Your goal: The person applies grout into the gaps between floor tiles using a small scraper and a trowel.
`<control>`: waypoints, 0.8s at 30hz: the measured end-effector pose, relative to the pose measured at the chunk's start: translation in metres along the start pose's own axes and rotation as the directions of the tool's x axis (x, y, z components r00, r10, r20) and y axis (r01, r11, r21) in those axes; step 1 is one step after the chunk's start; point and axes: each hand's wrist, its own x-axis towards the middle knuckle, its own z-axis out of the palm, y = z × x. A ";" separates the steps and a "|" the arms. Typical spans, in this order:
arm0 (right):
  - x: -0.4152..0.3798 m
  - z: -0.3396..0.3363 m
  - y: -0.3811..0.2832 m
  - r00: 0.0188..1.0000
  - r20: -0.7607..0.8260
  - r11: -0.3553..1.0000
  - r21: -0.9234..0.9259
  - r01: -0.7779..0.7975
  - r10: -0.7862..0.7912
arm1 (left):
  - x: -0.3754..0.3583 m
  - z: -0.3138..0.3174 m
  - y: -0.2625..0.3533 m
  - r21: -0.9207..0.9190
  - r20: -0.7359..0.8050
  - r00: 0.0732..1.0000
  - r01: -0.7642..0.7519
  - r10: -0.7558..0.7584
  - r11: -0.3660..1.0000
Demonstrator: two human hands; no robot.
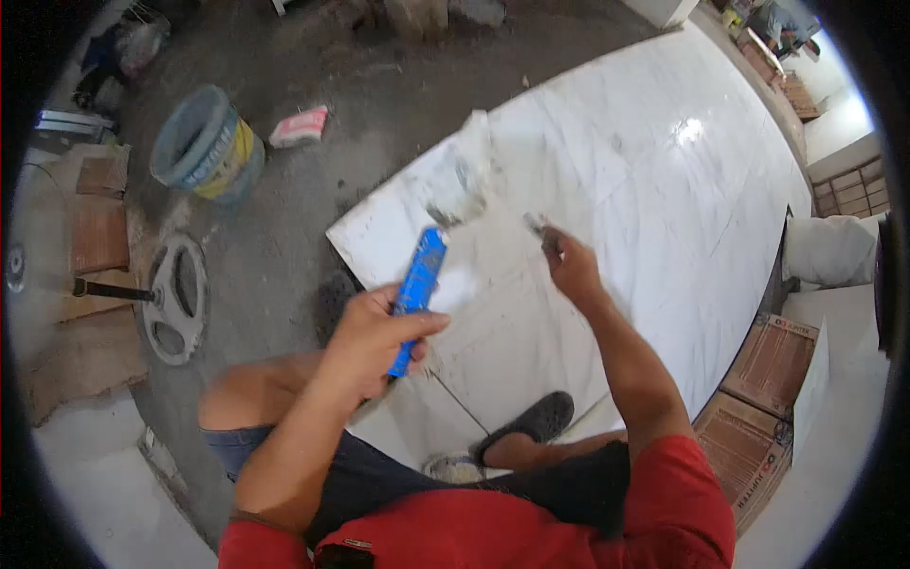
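Dropping the blue tool [417, 289], clasped in the left hand [377, 339] near the left corner of the white floor [664, 161], could chip that surface, should the grip slacken; the right hand [574, 269] pinches something [535, 224] too blurred to name.

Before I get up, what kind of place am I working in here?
Probably a room under construction or renovation: glossy white slabs cover part of a rough grey floor, a grimy bucket stands beyond them, and cartons marked Jupiter lie at the right.
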 end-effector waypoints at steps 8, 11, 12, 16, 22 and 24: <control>-0.011 0.068 0.108 0.879 0.098 0.854 -0.307 -0.419 0.467 | 0.002 -0.016 0.015 0.031 -0.218 0.958 -0.187 0.189 0.982; -0.017 0.108 0.102 0.882 0.171 0.857 -0.373 -0.355 0.439 | 0.001 -0.018 0.019 0.007 -0.260 0.946 -0.198 0.193 0.980; -0.020 0.123 0.093 0.884 0.205 0.855 -0.414 -0.312 0.421 | 0.002 -0.019 0.020 0.005 -0.274 0.942 -0.202 0.195 0.979; -0.049 0.161 0.025 0.789 0.427 0.877 -0.387 -0.283 0.443 | 0.002 -0.024 0.021 0.044 -0.226 0.955 -0.189 0.194 0.981; -0.113 0.205 -0.063 0.769 0.566 0.944 -0.295 -0.146 0.296 | -0.003 -0.025 0.018 0.073 -0.192 0.959 -0.196 0.207 0.978; -0.133 0.217 -0.095 0.758 0.620 0.971 -0.225 -0.075 0.202 | -0.004 -0.026 0.018 0.090 -0.198 0.959 -0.186 0.201 0.978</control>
